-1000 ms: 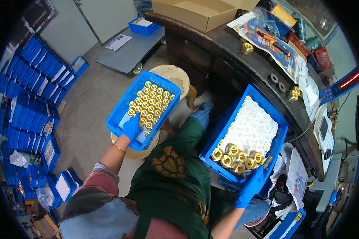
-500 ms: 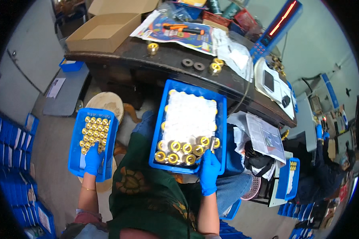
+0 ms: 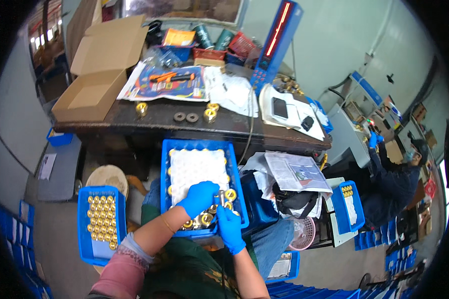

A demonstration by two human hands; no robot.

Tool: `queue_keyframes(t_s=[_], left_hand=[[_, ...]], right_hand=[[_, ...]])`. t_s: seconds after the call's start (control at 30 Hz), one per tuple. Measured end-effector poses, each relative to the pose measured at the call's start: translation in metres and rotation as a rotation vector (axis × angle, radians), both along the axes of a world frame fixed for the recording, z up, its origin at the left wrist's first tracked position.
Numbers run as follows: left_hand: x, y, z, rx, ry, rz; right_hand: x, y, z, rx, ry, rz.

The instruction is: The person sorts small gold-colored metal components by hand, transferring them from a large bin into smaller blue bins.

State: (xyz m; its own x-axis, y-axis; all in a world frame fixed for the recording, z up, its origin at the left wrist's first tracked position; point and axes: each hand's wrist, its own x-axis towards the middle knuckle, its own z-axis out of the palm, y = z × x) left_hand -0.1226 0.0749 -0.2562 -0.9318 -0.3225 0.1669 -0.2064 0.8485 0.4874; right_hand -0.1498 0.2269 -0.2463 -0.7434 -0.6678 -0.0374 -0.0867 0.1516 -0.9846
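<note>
Both my hands wear blue gloves and meet over the front of a blue bin (image 3: 165, 167) at my lap. The bin holds brass-coloured ring-shaped fittings (image 3: 230, 195), partly under a white sheet (image 3: 198, 168). My right hand (image 3: 230, 230) is closed on a short silver metal cylinder (image 3: 221, 198), which stands up from its fingertips. Close beside it, my left hand (image 3: 200, 198) is closed with its fingertips at the cylinder; what it grips is hidden. To the left, a second blue bin (image 3: 85, 239) holds rows of brass fittings (image 3: 103, 219) on a pale liner.
The dark desk (image 3: 159, 124) ahead carries an open cardboard box (image 3: 92, 94), two dark rings (image 3: 185, 117), loose brass fittings (image 3: 210, 115) and a phone (image 3: 280, 107). A round stool (image 3: 107, 178) supports the left bin. Newspaper (image 3: 299, 169) lies right; a co-worker (image 3: 396, 174) sits beyond.
My left hand has left the fittings in the left bin and come across to the lap bin beside my right hand. My right hand still has the metal cylinder. The view has tilted up.
</note>
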Motion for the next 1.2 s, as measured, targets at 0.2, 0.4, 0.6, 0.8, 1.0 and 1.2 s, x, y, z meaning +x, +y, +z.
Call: queue_keyframes(t_s=[0.2, 0.4, 0.6, 0.8, 1.0, 1.2], left_hand=[[0.011, -0.010, 0.022, 0.978, 0.115, 0.254], [0.058, 0.014, 0.086, 1.510, 0.339, -0.017], [0.069, 0.030, 0.071, 1.600, 0.432, -0.015], [0.072, 0.045, 0.058, 1.297, 0.501, 0.251], [0.067, 0.055, 0.070, 1.546, 0.570, 0.145], [0.077, 0.040, 0.066, 1.371, 0.493, 0.006]], right_hand=[[-0.005, 0.005, 0.001, 0.032, 0.011, 0.101], [0.013, -0.004, 0.032, 0.147, 0.018, 0.186], [0.031, -0.006, 0.020, 0.120, 0.254, 0.107], [0.036, -0.003, 0.023, 0.206, 0.652, 0.040], [0.043, -0.004, 0.018, 0.073, 0.648, 0.037], [0.043, 0.000, 0.022, 0.034, 0.433, -0.015]])
